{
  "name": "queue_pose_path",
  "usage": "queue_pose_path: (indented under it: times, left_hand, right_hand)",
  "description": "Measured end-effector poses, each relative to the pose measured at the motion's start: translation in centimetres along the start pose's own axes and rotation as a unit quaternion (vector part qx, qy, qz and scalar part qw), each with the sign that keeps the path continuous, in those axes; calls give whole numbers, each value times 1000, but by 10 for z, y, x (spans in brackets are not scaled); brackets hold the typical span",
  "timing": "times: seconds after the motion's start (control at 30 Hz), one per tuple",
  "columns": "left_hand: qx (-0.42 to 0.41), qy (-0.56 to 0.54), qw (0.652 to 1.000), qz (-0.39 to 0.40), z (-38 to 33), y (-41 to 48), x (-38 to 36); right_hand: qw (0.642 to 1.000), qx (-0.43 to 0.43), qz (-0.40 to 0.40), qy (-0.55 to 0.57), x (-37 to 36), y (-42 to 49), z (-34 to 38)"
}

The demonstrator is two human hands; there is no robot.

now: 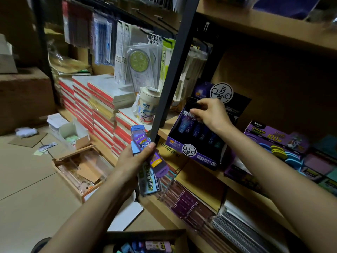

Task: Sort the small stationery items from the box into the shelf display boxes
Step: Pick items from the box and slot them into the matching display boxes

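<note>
Two display boxes stand on the middle board of the wooden shelf [164,132], side by side and tilted back. The nearer purple display box [200,152] sits just right of a black upright post [175,70], and its front corner overhangs the board's edge. The second display box [262,132] lies further right and holds rounded blue and yellow pieces. Open air fills the space between the nearer box and the board overhead, and bare floor spreads to the left.

At the bottom edge of the view a cardboard box [145,234] shows only its rim and a few coloured packs inside.

The right hand [209,114] reaches into the back of the purple display box. Its thumb and fingers are drawn together on a small dark item [196,105], which is held above the row of dark blue tubes [197,129]. About five tubes show, though the dim light makes the count uncertain.

The left hand [135,161] hovers in front of the shelf edge at the foot of the post. Its fingers and thumb are clamped round a fan of flat packs [140,141]. Three can be counted: a blue-capped one on top, a purple one with an orange label, and a grey one marked 200 lowest. The uppermost pack lies just beside the post.
</note>
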State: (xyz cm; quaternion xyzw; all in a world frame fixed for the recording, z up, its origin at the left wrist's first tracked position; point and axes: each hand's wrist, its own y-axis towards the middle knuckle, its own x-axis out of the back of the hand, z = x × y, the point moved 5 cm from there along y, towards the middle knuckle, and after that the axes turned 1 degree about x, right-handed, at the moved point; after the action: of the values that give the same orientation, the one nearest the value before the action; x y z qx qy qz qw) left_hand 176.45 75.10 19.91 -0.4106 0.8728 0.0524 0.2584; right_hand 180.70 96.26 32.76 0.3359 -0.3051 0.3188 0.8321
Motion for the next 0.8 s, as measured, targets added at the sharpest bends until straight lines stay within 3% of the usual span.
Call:
queue_pose_path:
  times: [0.17, 0.37, 0.67, 0.8]
  left_hand:
    - [2, -4, 1000, 1, 1, 1, -5]
    - [3, 5, 1000, -1, 1, 4, -4]
    - [0, 30, 999, 15, -5, -2, -10]
    - [0, 43, 999, 25, -4, -6, -13]
  right_hand:
    - [999, 13, -19, -25, -13, -2, 2]
    - [970, 128, -60, -197, -14, -2, 19]
    - [950, 123, -25, -285, -6, -3, 32]
    - [978, 119, -2, -170, -8, -63, 35]
